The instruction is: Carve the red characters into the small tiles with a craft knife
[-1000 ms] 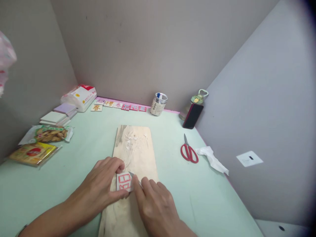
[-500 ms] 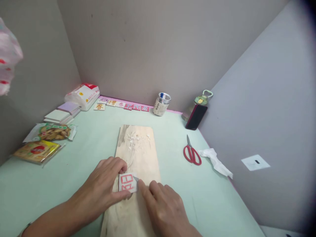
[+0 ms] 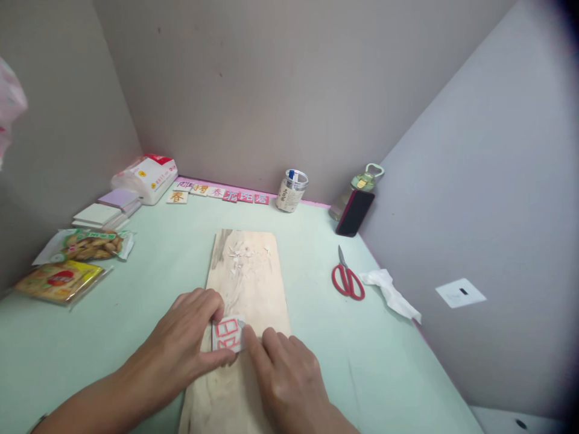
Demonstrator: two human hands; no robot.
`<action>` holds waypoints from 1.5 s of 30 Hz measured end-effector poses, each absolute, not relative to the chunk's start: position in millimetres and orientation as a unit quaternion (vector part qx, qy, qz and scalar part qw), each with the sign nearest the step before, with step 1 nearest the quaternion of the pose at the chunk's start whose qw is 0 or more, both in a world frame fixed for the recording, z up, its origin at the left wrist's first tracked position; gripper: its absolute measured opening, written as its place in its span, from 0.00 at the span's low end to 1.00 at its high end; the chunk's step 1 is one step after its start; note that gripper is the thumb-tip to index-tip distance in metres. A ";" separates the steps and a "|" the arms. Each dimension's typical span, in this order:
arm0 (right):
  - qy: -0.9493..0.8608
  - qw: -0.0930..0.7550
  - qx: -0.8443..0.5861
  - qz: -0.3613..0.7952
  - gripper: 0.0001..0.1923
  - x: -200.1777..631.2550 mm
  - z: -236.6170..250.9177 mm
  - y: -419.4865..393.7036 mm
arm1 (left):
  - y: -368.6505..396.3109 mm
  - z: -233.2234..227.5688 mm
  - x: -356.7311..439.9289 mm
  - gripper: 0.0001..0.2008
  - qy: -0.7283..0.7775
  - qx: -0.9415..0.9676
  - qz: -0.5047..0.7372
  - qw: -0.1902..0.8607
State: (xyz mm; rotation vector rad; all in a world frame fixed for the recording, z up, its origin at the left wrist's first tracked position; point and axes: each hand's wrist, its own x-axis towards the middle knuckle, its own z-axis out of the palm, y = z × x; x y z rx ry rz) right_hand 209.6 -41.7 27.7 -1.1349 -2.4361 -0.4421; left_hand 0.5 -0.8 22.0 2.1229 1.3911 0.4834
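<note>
A small white square block (image 3: 227, 335) with a red outlined character lies on a wooden board (image 3: 253, 283). My left hand (image 3: 190, 337) grips its left side, with the fingers at the far edge and the thumb at the near edge. My right hand (image 3: 289, 374) is closed around a carving knife, its index finger stretched along it. Only the grey blade tip (image 3: 241, 323) shows, touching the block's upper right part; the handle is hidden in my hand. Pale shavings (image 3: 237, 256) are scattered on the board's far end.
Red-handled scissors (image 3: 348, 280) and a crumpled tissue (image 3: 391, 295) lie to the right. A phone (image 3: 355, 213) leans on a bottle (image 3: 365, 181) behind them. A can (image 3: 292, 191) and several character tiles (image 3: 246, 197) line the back. Snack packets (image 3: 61, 280) and stacked blocks (image 3: 97, 214) are at left.
The knife tip has shifted a little farther onto the block, and my right hand sits closer to it. My left hand keeps its hold. The whole view has shifted slightly.
</note>
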 end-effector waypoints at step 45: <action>-0.894 0.051 -0.444 -0.022 0.09 215.9 59.3 -27.4 | -2.3 22.7 1.4 0.14 0.510 0.790 0.200 0.275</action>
